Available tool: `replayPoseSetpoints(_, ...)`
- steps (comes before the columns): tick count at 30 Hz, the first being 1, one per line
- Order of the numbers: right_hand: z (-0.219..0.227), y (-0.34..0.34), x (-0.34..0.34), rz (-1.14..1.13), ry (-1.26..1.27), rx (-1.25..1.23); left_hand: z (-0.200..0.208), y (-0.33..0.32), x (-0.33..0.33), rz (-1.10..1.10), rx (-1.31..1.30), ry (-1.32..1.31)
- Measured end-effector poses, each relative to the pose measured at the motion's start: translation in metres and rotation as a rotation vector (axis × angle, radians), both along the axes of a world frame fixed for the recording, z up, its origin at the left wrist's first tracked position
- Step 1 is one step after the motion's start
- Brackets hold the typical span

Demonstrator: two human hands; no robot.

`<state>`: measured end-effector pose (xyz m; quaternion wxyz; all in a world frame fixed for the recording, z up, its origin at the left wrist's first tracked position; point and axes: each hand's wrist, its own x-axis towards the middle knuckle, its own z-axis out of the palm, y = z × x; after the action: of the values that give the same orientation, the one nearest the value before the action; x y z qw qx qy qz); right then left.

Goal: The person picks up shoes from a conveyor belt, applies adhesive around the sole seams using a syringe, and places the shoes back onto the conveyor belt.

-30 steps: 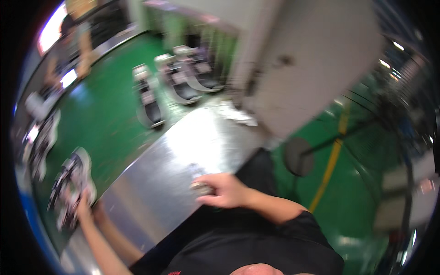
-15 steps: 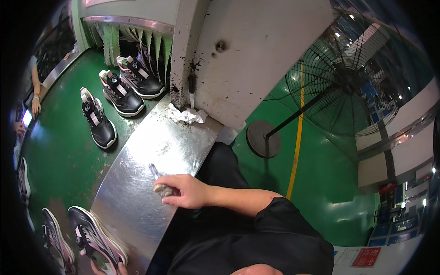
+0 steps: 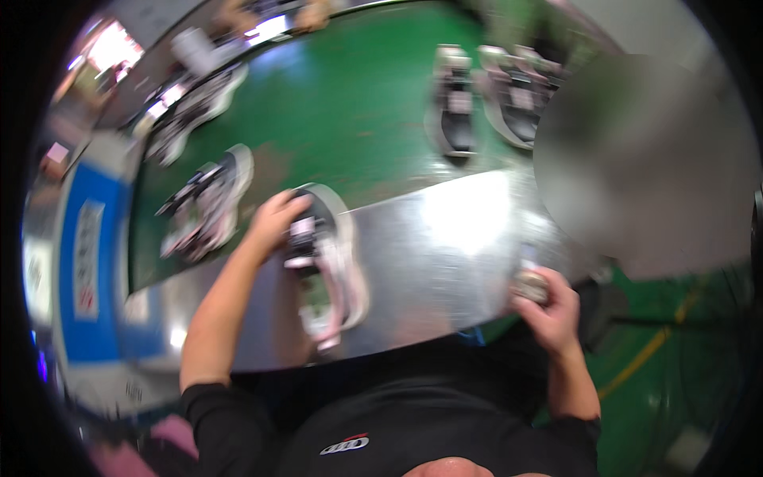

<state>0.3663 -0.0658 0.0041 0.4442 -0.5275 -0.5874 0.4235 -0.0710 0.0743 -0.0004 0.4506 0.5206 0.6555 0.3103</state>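
A black, grey and pink sneaker (image 3: 350, 266) with a white sole lies on its side over the bare metal ledge (image 3: 421, 262) before me. My left hand (image 3: 282, 219) grips it near the toe, thumb on the dark upper. Out to the right, over the ledge's near edge, my right hand (image 3: 556, 306) is closed round a short tan-grey lump (image 3: 531, 286) with a pale, narrow tip. Motion blurs this object, so its kind is unclear.
Another sneaker (image 3: 211, 203) lies on the green surface (image 3: 350, 95) at left. More stand at the far right, including one sneaker (image 3: 455, 103). A large grey panel (image 3: 652, 167) rises at right. A person's hands (image 3: 314, 14) show at the far edge.
The view has swung left. The sneaker in my left hand, low at the left edge before, now shows mid-view over the ledge. My right hand still holds the tan-grey lump.
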Motion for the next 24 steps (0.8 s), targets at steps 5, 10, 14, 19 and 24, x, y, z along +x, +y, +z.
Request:
replayPoseSetpoints(5, 0.001, 0.004, 0.008, 0.040, 0.235, 0.033, 0.023, -0.018, 0.065, 0.018, 0.074, -0.608)
replayPoseSetpoints(10, 0.029, 0.024, -0.025, 0.152, 0.365, 0.034, 0.036, -0.059, 0.073, -0.012, 0.320, -1.012)
replayPoseSetpoints(14, 0.052, 0.036, -0.056, 0.300, 0.564, 0.053, 0.018, -0.069, 0.067, -0.037, 0.268, -1.191)
replayPoseSetpoints(19, 0.074, 0.045, -0.100, 0.579, 0.817, 0.009, 0.012, -0.080, 0.058, -0.137, 0.296, -1.197)
replayPoseSetpoints(24, 0.093, 0.043, -0.123, 0.684, 0.893, -0.066, 0.012, -0.087, 0.057, -0.282, 0.435, -1.110)
